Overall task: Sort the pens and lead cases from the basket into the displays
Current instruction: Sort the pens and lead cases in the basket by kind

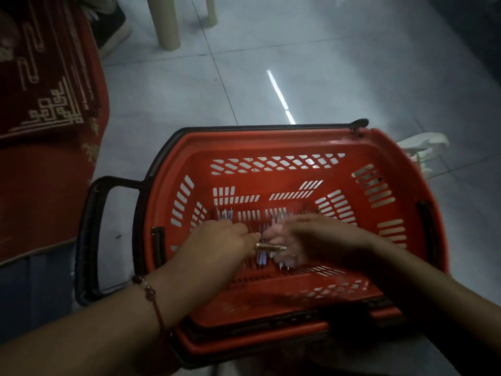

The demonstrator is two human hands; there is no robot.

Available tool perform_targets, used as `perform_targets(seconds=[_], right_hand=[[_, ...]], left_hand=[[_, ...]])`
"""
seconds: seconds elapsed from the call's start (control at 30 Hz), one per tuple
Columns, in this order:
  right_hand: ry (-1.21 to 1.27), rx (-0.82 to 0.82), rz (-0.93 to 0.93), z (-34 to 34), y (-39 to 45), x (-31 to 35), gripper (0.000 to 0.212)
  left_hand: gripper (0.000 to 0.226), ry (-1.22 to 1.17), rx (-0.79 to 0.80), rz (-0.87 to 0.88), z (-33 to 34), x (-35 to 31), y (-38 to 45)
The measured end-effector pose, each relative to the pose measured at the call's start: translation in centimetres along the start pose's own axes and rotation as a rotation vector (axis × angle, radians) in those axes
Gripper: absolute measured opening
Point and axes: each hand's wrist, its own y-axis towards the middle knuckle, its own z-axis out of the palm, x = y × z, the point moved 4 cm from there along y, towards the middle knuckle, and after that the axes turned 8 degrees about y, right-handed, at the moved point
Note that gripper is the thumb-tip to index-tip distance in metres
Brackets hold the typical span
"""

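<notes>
The head view shows both hands down in the red basket (pixel 284 142): the left hand (pixel 217 240) pinches a gold pen (pixel 271 246), while the blurred right hand (pixel 303 237) hides its finger spread among pens (pixel 226 214) on the basket floor.

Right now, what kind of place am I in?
Probably a shop floor: a red plastic shopping basket with pens in it sits on pale glossy floor tiles, with red patterned goods beside it.
</notes>
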Motion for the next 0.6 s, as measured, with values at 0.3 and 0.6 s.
perform_targets(seconds=[0.3, 0.6], right_hand=[[-0.535, -0.298, -0.253, 1.0, -7.6, -2.0, 0.006], [-0.794, -0.698, -0.078, -5.7, -11.1, -2.7, 0.019]], left_hand=[[0.029, 0.027, -0.176, 0.072, -2.6, -2.3, 0.1], [0.019, 0.056, -0.183, -0.036, -2.7, -2.0, -0.4]])
